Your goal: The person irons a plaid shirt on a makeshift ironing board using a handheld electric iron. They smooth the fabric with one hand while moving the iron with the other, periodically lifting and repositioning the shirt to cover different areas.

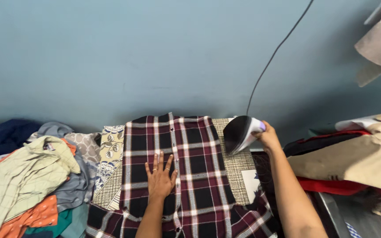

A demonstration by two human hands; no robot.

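A dark plaid shirt [195,167] with red and white checks lies spread over a padded ironing surface [239,172]. My left hand [160,176] rests flat on the shirt with fingers apart, left of its button strip. My right hand [269,137] grips the handle of a white electric iron [240,133], lifted and tilted so its dark soleplate faces left, just off the shirt's right edge. The iron's black cord [275,51] runs up and right along the wall.
A heap of crumpled clothes [27,176] in green, orange, grey and navy lies on the left. Folded garments [358,158] in tan, red and black are stacked on the right. A blue wall [155,57] stands close behind. Cloth hangs at the top right.
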